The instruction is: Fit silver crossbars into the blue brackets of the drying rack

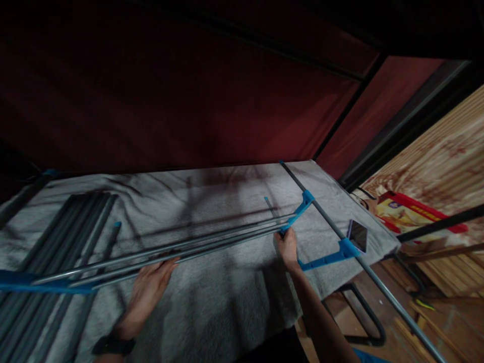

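Observation:
Several thin metal rods (223, 238) run side by side across the middle, slightly tilted. Their left ends meet a blue plastic bar (49, 287), and their right ends sit in a blue plastic bracket (302, 207). My left hand (153, 282), with a dark band at the wrist, grips the rods from below near their left part; some fingers are hidden behind them. My right hand (287, 247) is closed around the bracket where the rods end. Beyond it, a long metal tube (328, 219) passes through the bracket's blue collars.
Several grey tubes (64, 237) lie in a row at the left of the cloth-covered surface (227, 191). A phone (357, 235) rests near the right edge. Past that edge are a red and yellow package (416, 212) and wooden pieces (449, 272). A dark red panel (189, 101) stands behind.

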A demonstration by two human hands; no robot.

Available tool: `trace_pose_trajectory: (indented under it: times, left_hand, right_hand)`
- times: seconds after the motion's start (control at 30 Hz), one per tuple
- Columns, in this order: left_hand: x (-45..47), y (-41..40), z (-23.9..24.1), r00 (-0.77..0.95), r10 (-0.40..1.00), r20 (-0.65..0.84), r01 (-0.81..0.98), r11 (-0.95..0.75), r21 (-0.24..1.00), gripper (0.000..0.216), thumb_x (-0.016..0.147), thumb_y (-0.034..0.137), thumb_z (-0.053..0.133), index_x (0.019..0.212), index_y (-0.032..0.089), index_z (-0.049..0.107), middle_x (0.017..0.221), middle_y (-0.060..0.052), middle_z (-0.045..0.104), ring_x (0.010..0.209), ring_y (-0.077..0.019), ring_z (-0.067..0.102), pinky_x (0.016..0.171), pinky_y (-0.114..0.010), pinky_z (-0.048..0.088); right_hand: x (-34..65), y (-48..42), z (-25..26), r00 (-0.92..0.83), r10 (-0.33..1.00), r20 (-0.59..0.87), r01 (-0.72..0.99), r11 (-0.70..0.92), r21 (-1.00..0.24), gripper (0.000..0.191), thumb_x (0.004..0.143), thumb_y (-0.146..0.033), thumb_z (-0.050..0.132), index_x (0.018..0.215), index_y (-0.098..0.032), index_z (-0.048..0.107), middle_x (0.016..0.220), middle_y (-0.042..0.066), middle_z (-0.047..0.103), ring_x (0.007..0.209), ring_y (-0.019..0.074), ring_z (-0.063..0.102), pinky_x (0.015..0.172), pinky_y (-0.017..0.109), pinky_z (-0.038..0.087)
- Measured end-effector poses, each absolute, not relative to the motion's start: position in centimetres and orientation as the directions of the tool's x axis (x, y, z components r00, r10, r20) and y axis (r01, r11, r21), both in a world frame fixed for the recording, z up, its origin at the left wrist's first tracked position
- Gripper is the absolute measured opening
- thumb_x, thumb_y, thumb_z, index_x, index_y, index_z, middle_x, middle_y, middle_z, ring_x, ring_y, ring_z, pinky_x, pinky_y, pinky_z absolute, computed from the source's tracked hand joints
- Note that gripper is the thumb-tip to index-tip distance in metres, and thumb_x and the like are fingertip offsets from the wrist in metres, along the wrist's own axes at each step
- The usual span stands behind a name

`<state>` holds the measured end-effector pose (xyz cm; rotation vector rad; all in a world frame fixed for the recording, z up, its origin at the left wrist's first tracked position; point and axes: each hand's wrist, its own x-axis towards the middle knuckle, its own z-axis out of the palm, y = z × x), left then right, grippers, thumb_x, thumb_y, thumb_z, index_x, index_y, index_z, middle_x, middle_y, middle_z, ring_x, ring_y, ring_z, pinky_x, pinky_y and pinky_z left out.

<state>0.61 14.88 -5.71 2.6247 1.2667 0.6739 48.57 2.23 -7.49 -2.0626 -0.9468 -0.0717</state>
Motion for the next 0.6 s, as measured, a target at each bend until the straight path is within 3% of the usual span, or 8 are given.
trace_pose_trajectory:
  times: [0.2,0.6]
  left_hand:
    - [0.48,14.89,-5.78,0.573,0.750,0.331,0.664,-0.661,0.349,0.045,0.108,0.046,0.041,0.118,0.026,0.080,0.116,-0.006,0.084,0.106,-0.0276,0.079,0.091,-0.041,0.060]
    - [0.49,14.89,-5.45,0.542,0.781,0.311,0.683,-0.625,0.378,0.046,0.107,0.049,0.041,0.116,0.026,0.080,0.114,-0.006,0.085,0.105,-0.0283,0.080,0.091,-0.042,0.060]
  right_hand:
    - [48.29,2.16,-6.96,0.711,0.614,0.342,0.638,-0.359,-0.681,0.035,0.084,-0.034,0.058,0.114,-0.017,0.063,0.113,0.021,0.071,0.112,0.0375,0.067,0.105,0.057,0.055]
    - [47.84,2.32,-6.96,0.727,0.585,0.359,0.620,-0.335,-0.710,0.028,0.087,-0.041,0.054,0.109,-0.024,0.060,0.105,0.017,0.069,0.110,0.0379,0.064,0.104,0.061,0.056]
